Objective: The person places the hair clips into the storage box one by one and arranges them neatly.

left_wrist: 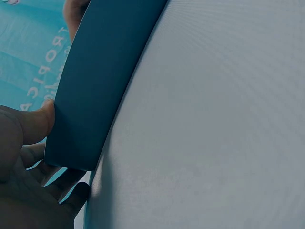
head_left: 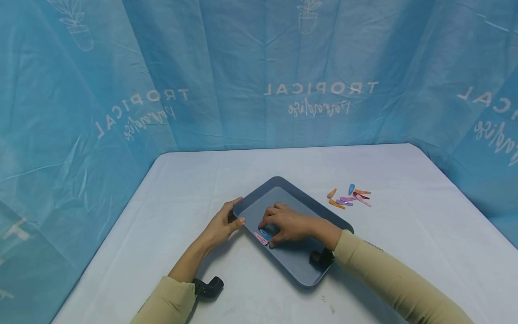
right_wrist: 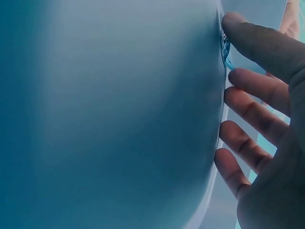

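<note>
A grey-blue rectangular tray (head_left: 299,265) lies at an angle on the white table. My left hand (head_left: 220,227) grips its left corner; in the left wrist view the thumb (left_wrist: 40,121) presses the rim of the tray (left_wrist: 102,86) and the other fingers spread along its end. Inside the tray, a pink hair clip (head_left: 261,238) lies beside a blue hair clip (head_left: 265,235). My right hand (head_left: 289,222) reaches down over them, its thumb and index fingertip at either end of the blue hair clip (right_wrist: 226,50). The remaining fingers touch the tray floor in the right wrist view.
Several loose hair clips (head_left: 348,199) in orange, pink, purple, red and blue lie on the table (head_left: 396,180) to the right of the tray. A blue printed curtain (head_left: 226,90) encloses the table's back and sides. Black cameras are worn on both wrists.
</note>
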A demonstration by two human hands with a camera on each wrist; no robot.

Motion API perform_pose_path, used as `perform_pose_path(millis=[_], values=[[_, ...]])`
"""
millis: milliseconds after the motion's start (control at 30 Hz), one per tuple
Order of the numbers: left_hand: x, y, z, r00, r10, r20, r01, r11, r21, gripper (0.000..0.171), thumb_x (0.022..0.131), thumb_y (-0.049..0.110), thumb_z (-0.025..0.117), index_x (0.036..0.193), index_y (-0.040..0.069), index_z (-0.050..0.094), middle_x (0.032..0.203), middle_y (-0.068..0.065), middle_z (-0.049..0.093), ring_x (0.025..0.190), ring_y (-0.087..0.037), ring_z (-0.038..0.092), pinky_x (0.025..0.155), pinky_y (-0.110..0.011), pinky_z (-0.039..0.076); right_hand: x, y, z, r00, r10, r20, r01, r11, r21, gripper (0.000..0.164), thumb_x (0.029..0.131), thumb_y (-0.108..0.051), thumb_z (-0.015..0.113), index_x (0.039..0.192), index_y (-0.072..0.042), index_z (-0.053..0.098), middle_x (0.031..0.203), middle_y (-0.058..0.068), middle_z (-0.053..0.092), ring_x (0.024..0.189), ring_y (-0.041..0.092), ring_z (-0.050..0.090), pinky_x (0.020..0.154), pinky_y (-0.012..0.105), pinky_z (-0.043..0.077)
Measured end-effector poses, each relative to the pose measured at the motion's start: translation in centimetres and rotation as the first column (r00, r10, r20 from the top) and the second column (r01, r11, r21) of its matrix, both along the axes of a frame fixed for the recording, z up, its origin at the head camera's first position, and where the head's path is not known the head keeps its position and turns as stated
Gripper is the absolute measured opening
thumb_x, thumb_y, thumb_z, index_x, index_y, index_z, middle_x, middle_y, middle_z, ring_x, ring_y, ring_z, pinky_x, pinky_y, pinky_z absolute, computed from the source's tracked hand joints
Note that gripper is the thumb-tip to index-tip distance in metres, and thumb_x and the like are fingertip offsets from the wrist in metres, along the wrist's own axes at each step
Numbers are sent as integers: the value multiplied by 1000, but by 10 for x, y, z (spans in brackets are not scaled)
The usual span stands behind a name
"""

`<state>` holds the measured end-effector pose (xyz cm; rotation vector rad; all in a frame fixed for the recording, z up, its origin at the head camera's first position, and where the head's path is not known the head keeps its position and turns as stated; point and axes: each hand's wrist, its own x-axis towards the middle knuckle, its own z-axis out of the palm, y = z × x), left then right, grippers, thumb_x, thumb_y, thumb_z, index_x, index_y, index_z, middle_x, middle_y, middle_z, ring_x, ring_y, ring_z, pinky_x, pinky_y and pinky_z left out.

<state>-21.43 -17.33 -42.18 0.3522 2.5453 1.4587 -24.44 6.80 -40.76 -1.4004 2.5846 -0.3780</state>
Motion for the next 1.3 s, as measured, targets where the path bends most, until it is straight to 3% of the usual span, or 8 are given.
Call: perform_pose_path(millis=[300,600,933,1167,1300], values=[[1,0,-1,1000,0,11,-1,1000,20,65,96,22,55,151,19,21,157,-14,16,145,-39,11,108,-59,31,0,3,4,999,-12,36,14,999,-52,52,80,-38,75,125,-16,62,117,0,57,107,17,45,91,37,41],[0,1,0,1000,3,5,-3,1000,17,66,96,21,56,152,17,21,157,-16,15,145,-41,11,110,-62,24,-4,17,28,995,-96,24,98,986,-132,49,82,-34,73,125,-13,61,118,1,59,109,20,47,90,40,44],[0,1,0,1000,5,-7,-5,1000,8,65,96,22,55,151,18,22,157,-15,17,145,-40,9,111,-61,23,-11,42,47,979,-200,-42,183,949,-255,48,81,-31,74,123,-13,62,117,4,61,108,21,49,90,42,44],[1,0,0,1000,8,-4,-8,1000,4,65,96,23,56,151,19,22,157,-15,16,145,-40,10,111,-62,23,-14,61,59,945,-326,-30,302,903,-305,47,81,-33,74,122,-13,63,117,5,62,108,22,50,90,44,44],[1,0,1,1000,14,4,-14,1000,6,65,95,24,56,151,20,23,158,-15,16,145,-40,10,111,-62,23,-18,74,63,931,-362,-39,330,885,-328,48,81,-31,74,123,-11,62,116,7,62,108,24,49,89,46,43]])
